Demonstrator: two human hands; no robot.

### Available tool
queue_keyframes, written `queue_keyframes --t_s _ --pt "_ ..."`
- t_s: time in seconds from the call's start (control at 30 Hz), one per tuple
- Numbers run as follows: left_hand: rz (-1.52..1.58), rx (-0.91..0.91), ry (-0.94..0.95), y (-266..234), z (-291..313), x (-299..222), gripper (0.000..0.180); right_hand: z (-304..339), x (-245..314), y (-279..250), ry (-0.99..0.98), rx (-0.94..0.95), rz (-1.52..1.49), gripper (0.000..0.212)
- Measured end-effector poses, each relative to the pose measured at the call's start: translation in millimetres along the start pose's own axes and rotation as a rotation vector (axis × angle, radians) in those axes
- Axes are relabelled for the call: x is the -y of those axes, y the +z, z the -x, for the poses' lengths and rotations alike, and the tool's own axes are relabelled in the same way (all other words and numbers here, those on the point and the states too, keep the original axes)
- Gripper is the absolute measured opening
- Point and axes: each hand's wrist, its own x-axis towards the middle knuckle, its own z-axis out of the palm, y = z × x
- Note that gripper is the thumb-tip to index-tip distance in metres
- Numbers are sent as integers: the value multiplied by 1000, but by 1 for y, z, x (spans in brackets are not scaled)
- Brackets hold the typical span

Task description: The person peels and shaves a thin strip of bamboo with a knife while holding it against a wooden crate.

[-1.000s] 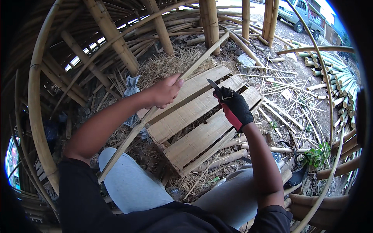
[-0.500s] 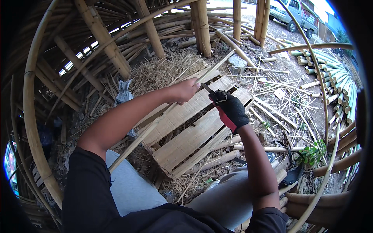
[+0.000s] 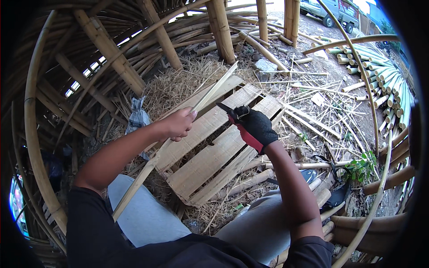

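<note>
My bare left hand (image 3: 179,124) is closed around a long split bamboo strip (image 3: 139,180). The strip slants from beside my left thigh up past the hand, its pale tip pointing far and to the right. In a black and red work glove, my right hand (image 3: 255,125) grips a knife (image 3: 225,108); the handle is mostly hidden by the fingers. The dark blade points left toward the strip, with a gap between them. Below both hands lies a low wooden slat platform (image 3: 201,154) with gaps between its boards.
Dry shavings (image 3: 178,82) heap behind the platform, and loose bamboo slivers (image 3: 313,116) litter the ground to the right. Upright bamboo posts (image 3: 220,33) stand at the back. Cut green poles (image 3: 389,85) are stacked far right. A bent bamboo pole (image 3: 33,102) arches at the left.
My left hand has drawn back to the left with the bamboo strip. The knife in my right hand, close to the strip before, now stands apart from it. The view has shifted slightly.
</note>
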Motion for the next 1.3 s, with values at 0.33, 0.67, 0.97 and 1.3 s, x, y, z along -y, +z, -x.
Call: queue_keyframes --t_s 0.33,0.67,0.97,1.3 --pt "95 154 -97 -10 56 92 34 8 47 2 -70 389 162 66" --pt "321 233 -127 -6 104 129 52 21 86 59 -383 688 221 51" --pt "505 202 -57 -37 121 154 53 -17 129 93 -703 754 111 26" --pt "835 107 -55 -86 117 205 65 -126 178 106 94 944 -100 30"
